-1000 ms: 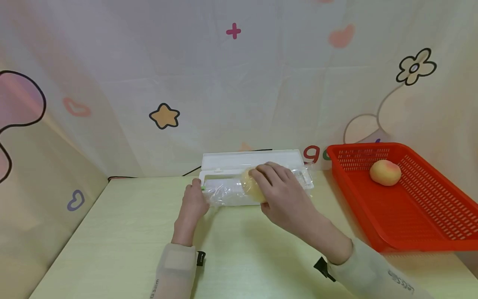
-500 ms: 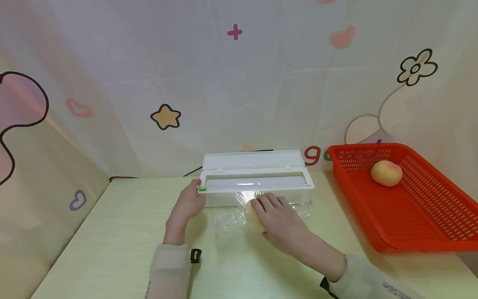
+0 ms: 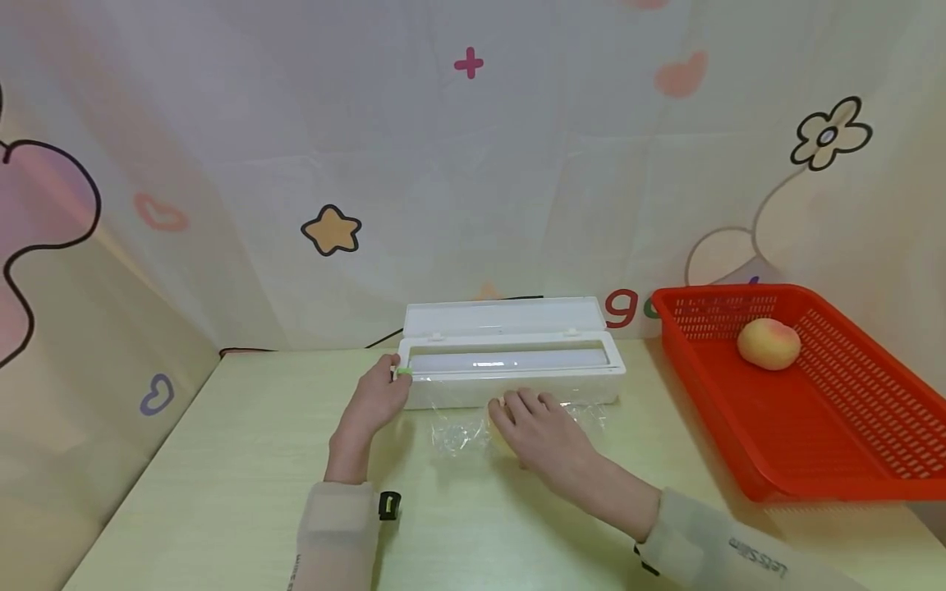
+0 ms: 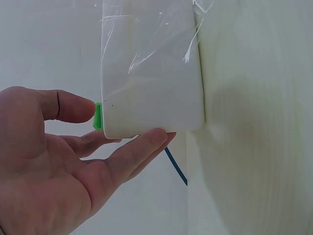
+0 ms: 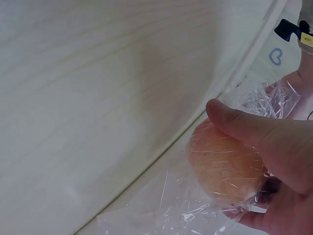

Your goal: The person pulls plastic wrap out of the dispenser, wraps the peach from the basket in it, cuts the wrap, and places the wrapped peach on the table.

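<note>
A white cling film dispenser lies on the table with its lid tipped back and the film roll showing inside. My left hand grips its left end, the thumb on the green cutter slider and the fingers against the end face. In front of the box, my right hand holds a peach wrapped in cling film, thumb on one side and fingers round the other. Clear film spreads from the peach and over the box's front. In the head view the hand mostly hides the peach.
A red plastic basket stands at the right, holding another peach. Behind the box hangs a printed cloth, with a dark cord running along its foot. The pale wooden table extends to the left and front.
My right hand has brought the peach down and toward me from over the box, uncovering the roll. The left hand has stayed at the box's end, its thumb now over the green slider.
</note>
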A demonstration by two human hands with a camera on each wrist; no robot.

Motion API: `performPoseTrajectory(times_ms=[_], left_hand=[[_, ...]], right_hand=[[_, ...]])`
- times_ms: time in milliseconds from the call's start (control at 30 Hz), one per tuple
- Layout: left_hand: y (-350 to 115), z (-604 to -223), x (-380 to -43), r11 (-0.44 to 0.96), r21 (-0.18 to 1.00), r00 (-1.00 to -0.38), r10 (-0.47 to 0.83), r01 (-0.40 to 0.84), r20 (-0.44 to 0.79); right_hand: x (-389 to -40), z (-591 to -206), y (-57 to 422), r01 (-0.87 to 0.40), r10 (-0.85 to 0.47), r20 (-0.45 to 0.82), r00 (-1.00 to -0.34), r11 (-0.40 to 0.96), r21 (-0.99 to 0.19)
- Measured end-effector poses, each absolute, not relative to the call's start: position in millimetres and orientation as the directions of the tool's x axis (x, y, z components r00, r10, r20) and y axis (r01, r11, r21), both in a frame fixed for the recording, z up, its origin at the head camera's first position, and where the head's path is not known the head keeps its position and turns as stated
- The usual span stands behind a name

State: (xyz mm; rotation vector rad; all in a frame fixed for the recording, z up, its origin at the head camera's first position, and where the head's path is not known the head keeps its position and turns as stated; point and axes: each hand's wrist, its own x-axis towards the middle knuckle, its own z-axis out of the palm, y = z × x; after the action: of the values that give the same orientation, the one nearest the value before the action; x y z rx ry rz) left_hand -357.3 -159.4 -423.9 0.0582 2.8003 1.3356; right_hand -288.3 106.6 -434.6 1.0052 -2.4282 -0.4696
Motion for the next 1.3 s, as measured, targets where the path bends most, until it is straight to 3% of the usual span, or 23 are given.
performPoseTrajectory(times_ms=[267,700,1000,1300], left_hand=[[-161.7,-423.2,-358.0,0.636,0.771,-0.997,0.066,0.021,-0.027],[-167.8,-428.2,-356.7,0.605,0.793,-0.997,0.079,0.066,0.022],[-175.1,-430.8,-359.2,0.623,0.778,-0.995,0.097,0.083,0.029],[-175.9,-433.9,-361.7,0.584,0.806,-0.994,0.097,0.098,0.05]], right_hand=[[-290.0,-438.7,110.8,-0.606,-0.739,0.255,-0.623,0.663,0.44],[-294.3,-425.3,117.2,-0.716,-0.709,0.326,-0.625,0.687,0.124],[-315.9,-392.6,89.0,-0.768,-0.747,0.332,-0.576,0.634,0.091],[-344.3,-371.3,44.6,-0.805,-0.806,0.114,-0.581,0.589,0.069]])
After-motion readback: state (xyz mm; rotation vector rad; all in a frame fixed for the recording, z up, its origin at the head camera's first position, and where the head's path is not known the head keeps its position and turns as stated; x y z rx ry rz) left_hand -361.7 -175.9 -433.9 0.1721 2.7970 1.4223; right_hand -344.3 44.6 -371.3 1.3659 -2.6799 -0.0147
